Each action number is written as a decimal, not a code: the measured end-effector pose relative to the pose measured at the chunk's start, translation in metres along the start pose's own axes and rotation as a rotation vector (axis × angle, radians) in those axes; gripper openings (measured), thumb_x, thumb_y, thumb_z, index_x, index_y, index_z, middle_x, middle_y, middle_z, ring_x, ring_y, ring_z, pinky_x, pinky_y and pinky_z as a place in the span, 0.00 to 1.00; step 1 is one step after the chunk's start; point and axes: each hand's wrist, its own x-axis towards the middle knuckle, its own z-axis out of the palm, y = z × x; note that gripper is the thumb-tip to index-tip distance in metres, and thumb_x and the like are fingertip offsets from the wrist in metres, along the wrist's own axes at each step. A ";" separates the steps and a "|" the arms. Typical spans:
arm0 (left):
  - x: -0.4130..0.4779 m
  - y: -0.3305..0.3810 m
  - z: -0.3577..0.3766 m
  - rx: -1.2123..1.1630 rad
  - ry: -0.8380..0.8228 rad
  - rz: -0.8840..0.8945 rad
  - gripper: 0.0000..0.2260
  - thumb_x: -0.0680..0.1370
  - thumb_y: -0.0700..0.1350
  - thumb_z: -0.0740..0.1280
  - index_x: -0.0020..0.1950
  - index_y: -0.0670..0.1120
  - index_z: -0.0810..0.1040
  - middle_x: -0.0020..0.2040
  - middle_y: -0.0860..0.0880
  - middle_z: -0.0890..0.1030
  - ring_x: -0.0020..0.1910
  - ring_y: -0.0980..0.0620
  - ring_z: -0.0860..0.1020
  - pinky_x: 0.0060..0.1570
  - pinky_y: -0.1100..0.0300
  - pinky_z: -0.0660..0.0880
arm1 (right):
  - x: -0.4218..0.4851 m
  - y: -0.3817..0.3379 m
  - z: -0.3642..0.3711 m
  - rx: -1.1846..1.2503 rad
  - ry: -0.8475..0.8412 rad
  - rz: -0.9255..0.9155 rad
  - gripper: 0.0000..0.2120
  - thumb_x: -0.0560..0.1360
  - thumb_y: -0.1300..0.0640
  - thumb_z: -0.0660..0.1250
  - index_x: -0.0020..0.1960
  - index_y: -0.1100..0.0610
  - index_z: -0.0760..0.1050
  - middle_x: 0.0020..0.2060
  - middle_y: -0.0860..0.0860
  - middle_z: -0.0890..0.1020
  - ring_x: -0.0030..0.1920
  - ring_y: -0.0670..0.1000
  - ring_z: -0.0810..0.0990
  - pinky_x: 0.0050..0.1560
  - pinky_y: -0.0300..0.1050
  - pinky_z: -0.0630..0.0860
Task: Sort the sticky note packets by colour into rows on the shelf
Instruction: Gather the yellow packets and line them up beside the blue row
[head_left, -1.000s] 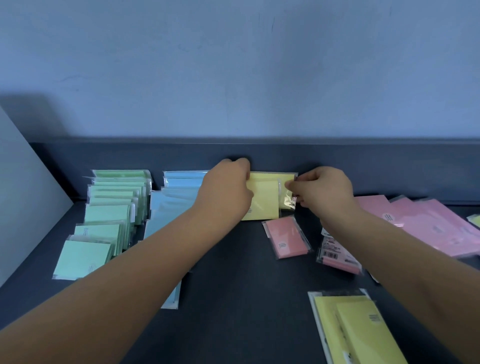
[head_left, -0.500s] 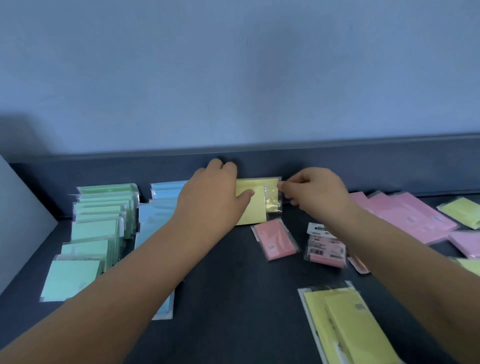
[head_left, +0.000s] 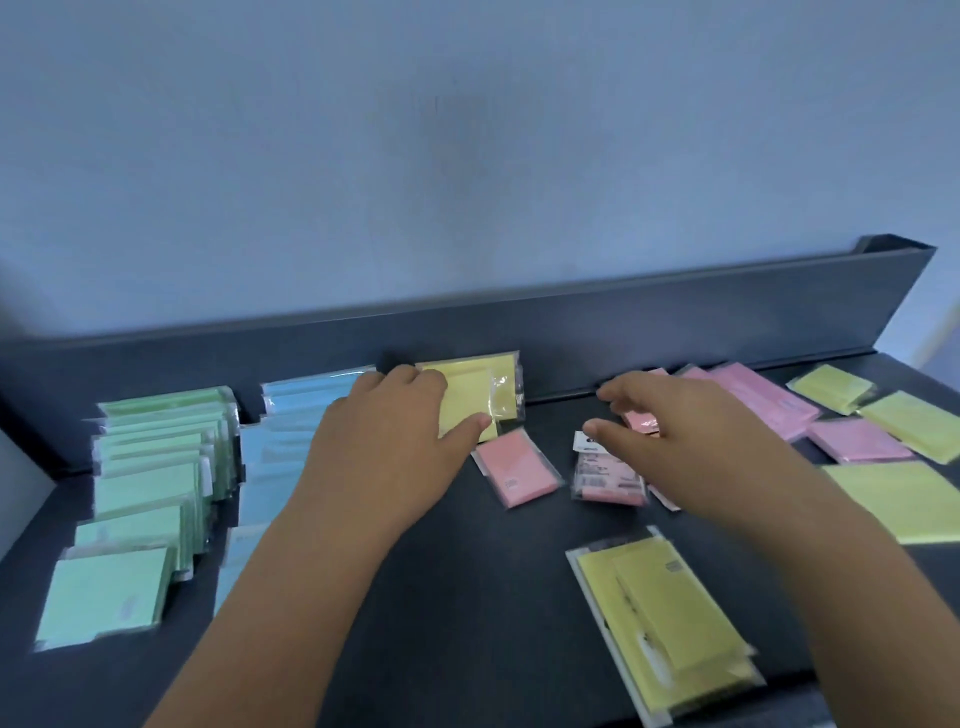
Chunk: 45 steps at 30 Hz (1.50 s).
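So the left hand (head_left: 395, 447) has got hold of a yellow packet (head_left: 470, 397) that's propped up against the back lip (head_left: 675, 332) of the shelf (head_left: 467, 597). Its fingers curl over the packet's top left corner and the thumb presses on the front near the bottom edge. The right hand (head_left: 675, 441) has nothing in it, it just hovers with the fingers loose and a bit spread over the pink stuff in the middle. Just left of the left hand there's a blue row (head_left: 291, 447) of packets running front to back, partly hidden by the arm, and left of that a green row (head_left: 150, 488), overlapping like shingles. Just in front of the yellow packet a small pink packet (head_left: 514, 470) lies flat on the shelf, and beside it, partly under the right hand, is a barcode packet (head_left: 605, 475) with pink inside. Out to the right it's a jumble: a pink pile (head_left: 763, 402) along the back and loose yellow packets (head_left: 914, 423) toward the right edge. Nearest the front is a yellow pair (head_left: 670, 623) of long packets, one lying on the other. Plain bluish wall (head_left: 467, 156) behind it all.
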 end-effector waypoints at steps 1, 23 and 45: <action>-0.004 0.004 0.002 -0.006 0.003 -0.026 0.26 0.79 0.69 0.54 0.61 0.51 0.76 0.57 0.54 0.78 0.60 0.47 0.73 0.55 0.47 0.75 | -0.008 0.003 -0.001 0.024 0.010 0.014 0.23 0.77 0.37 0.64 0.68 0.46 0.76 0.61 0.43 0.83 0.60 0.46 0.79 0.60 0.47 0.76; -0.045 0.269 0.069 -0.135 -0.013 -0.001 0.27 0.78 0.69 0.52 0.61 0.52 0.78 0.60 0.53 0.80 0.62 0.48 0.73 0.63 0.50 0.71 | -0.106 0.242 -0.099 0.049 0.064 0.111 0.23 0.71 0.40 0.74 0.63 0.45 0.80 0.59 0.40 0.81 0.58 0.43 0.76 0.58 0.43 0.71; -0.045 0.387 0.091 -1.090 -0.040 -0.558 0.10 0.76 0.53 0.73 0.56 0.58 0.77 0.49 0.61 0.80 0.46 0.69 0.77 0.35 0.76 0.73 | -0.082 0.296 -0.103 1.119 0.116 0.464 0.12 0.65 0.62 0.79 0.48 0.55 0.87 0.43 0.51 0.89 0.48 0.50 0.88 0.50 0.45 0.85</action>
